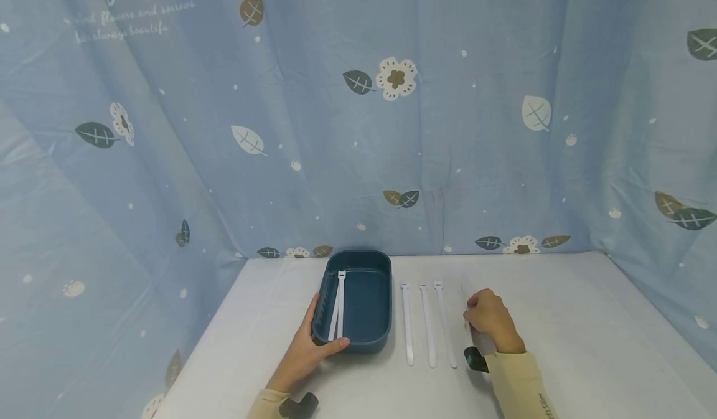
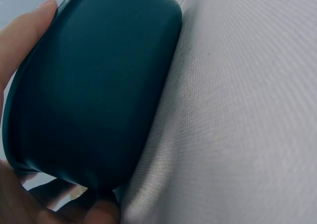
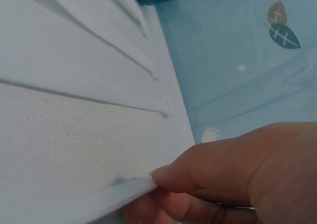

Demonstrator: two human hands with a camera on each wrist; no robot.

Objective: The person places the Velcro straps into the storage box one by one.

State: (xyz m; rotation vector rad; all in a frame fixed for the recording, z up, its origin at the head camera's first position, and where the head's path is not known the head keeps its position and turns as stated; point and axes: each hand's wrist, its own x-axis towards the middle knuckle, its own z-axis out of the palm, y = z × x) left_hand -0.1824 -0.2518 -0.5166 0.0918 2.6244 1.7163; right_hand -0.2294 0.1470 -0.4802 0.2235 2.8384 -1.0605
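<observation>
A dark teal rectangular tub point(image 1: 366, 310) stands left of centre on the table in the head view. My left hand point(image 1: 302, 350) grips its near left corner, thumb at the front rim and fingers along the left side. In the left wrist view, fingertips curl against the tub's wall point(image 2: 94, 85). Two white cable ties point(image 1: 341, 307) lie inside it, one partly over the other. My right hand point(image 1: 493, 320) pinches another white cable tie point(image 3: 104, 200) between thumb and fingers, low over the table at the right. The fingers hide part of that tie.
Three white cable ties, a left one point(image 1: 407, 329), a middle one point(image 1: 428, 329) and a right one point(image 1: 446, 329), lie side by side between the tub and my right hand. A blue patterned curtain point(image 1: 448, 139) hangs behind the white table point(image 1: 588, 332) and along its sides.
</observation>
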